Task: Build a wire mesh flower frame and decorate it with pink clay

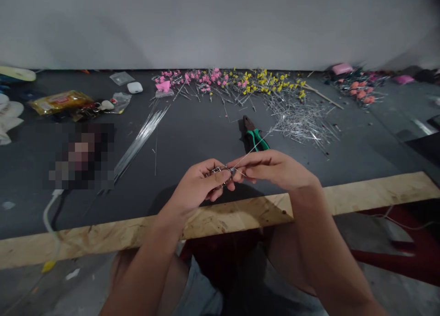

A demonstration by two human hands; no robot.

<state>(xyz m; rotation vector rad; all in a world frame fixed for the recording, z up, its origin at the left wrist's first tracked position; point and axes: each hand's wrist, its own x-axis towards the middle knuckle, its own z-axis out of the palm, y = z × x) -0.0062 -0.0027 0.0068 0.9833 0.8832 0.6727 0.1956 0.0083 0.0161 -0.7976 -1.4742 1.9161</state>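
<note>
Hands (197, 185) (275, 169) pinch a wire (248, 152); pliers (253, 137) lie just beyond, pins (299, 121) behind.

Green-handled pliers (253, 137) lie mid-frame on the dark surface (199, 123). Bare pins (302, 121) heap to their right; pink-headed pins (192, 80) and yellow-headed pins (271, 82) line the top. A bundle of long wires (140, 139) lies left of centre, a yellow packet (60, 101) at upper left.

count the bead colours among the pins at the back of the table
3: pink-headed pins at the back centre, yellow-headed pins just right of them, orange-headed pins at the far right. More may be hidden in the blurred edges.
</note>
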